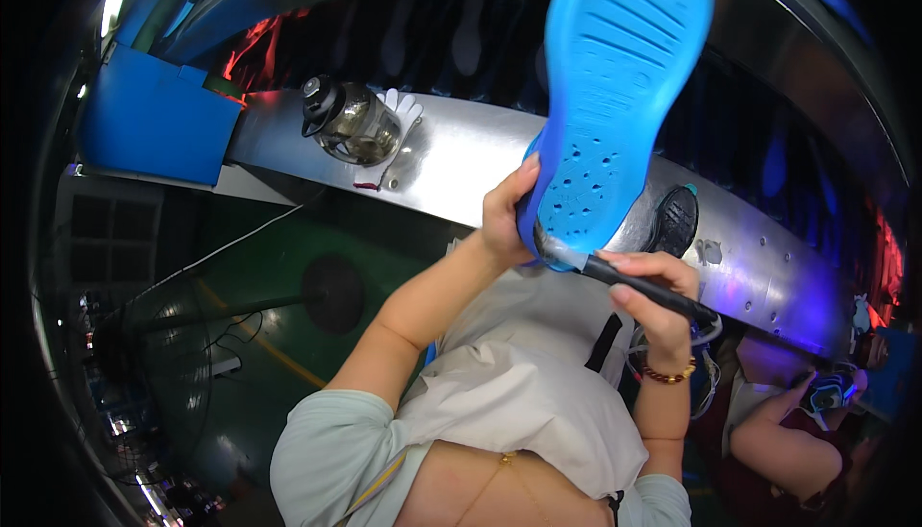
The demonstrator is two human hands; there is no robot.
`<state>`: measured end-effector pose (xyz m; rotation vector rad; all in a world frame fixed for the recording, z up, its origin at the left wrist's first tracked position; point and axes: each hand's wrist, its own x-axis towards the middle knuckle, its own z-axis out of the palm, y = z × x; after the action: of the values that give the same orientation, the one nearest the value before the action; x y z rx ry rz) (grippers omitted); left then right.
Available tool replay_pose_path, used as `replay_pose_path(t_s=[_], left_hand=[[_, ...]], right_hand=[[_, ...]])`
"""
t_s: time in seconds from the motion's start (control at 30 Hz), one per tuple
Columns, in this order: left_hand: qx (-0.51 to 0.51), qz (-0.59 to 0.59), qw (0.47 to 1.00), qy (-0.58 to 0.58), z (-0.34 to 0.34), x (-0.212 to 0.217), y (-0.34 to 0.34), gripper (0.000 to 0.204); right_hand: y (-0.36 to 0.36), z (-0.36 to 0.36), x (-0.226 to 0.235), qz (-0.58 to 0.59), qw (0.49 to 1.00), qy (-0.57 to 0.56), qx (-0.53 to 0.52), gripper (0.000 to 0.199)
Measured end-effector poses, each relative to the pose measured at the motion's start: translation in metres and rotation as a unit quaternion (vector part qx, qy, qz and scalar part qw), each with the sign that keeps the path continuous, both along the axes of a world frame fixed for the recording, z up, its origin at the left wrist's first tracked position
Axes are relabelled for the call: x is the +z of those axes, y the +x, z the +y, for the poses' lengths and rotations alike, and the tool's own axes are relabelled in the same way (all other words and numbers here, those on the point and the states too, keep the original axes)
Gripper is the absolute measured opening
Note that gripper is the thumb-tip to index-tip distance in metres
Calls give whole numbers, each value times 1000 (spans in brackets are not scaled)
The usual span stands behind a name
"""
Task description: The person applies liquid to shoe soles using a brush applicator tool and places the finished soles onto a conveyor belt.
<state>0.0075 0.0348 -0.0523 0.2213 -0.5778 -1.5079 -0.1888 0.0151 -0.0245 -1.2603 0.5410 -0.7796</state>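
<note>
The hands (507, 212) hold a blue sole (610, 95) and black-handled tool (642, 286)

Blue sole (615, 75): small round moulded mark (642, 81), beyond the fingers of the left hand (504, 217), to their upper right; too small to read.
Black-handled tool (638, 285): in the fingers of the right hand (676, 275); no legible print.
Lidded jug (363, 125): left of the left fingers; nothing readable.

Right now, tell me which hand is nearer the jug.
Left. The left hand, holding the blue sole, is right of the jug and lower in view; the right hand, holding the tool, is farther right and lower.
</note>
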Motion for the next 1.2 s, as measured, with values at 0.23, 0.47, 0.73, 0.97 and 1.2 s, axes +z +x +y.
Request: replay_pose_path(t_s=[0.23, 0.47, 0.73, 0.97, 1.2], left_hand=[[-208, -175, 944, 184, -16, 25, 21, 52], [-321, -240, 866, 301, -15, 28, 28, 52], [-317, -323, 844, 286, -10, 35, 38, 58], [-242, -260, 885, 302, -3, 33, 56, 59], [-167, -332, 894, 252, 4, 44, 70, 59]], right_hand=[[-4, -23, 12, 84, 961, -240, 107, 19], [-22, -32, 28, 82, 941, -306, 120, 17], [-33, -42, 33, 104, 940, -292, 140, 19], [-45, -40, 16, 116, 946, -256, 160, 20], [-41, -39, 16, 161, 931, -306, 116, 20]])
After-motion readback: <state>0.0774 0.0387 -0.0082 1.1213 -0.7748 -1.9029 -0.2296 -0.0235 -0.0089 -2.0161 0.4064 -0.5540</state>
